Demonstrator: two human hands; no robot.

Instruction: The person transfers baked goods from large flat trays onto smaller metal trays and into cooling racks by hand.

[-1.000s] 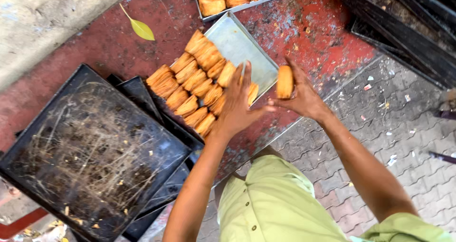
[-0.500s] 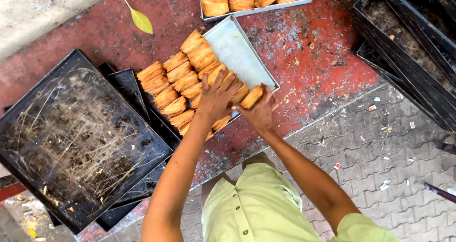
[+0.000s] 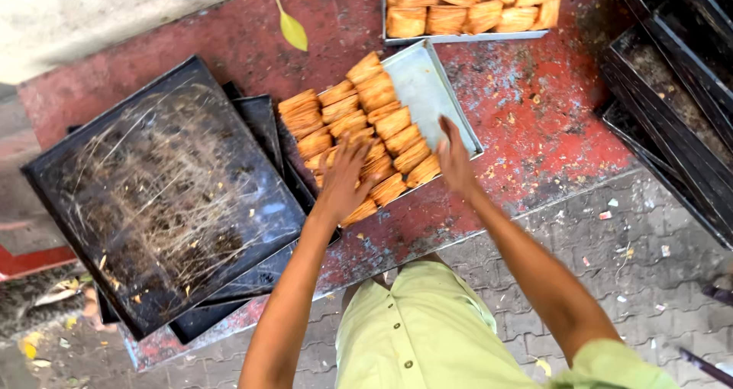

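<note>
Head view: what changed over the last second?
The right hand carried a golden pastry from off the tray's edge to the near end of the rows and let it go; it is now empty beside them. The left hand slid onto the pastries and lies flat on them. The metal tray, the stacked black trays and the yellow leaf stayed put.

Pastries (image 3: 359,122) fill the tray (image 3: 427,91); stacked baking sheets (image 3: 160,198) lie left, another tray (image 3: 466,36) behind.
</note>
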